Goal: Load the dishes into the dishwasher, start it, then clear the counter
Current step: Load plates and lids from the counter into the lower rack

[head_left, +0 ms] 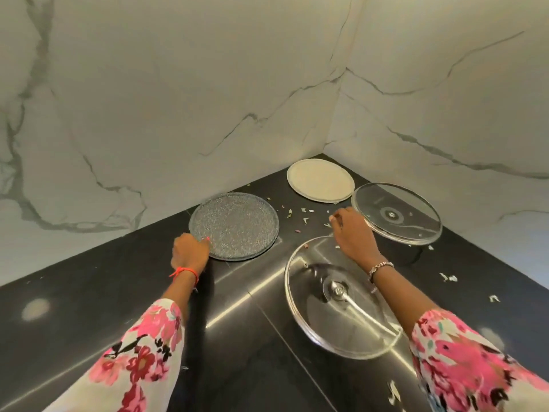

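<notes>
sleeves (142, 352): pink floral | left: red thread (184, 272) | right: bracelet (381, 267), maybe beaded

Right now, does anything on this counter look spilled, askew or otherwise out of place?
Yes. Small pale food scraps lie scattered over the black counter, mostly near the right hand. The far glass lid sits tilted on what looks like a dark pot, not flat.

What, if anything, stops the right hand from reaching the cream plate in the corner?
Probably nothing, so yes: the right hand is just short of the cream plate, with only loose scraps between them; the raised glass lid sits off to the side.
</notes>
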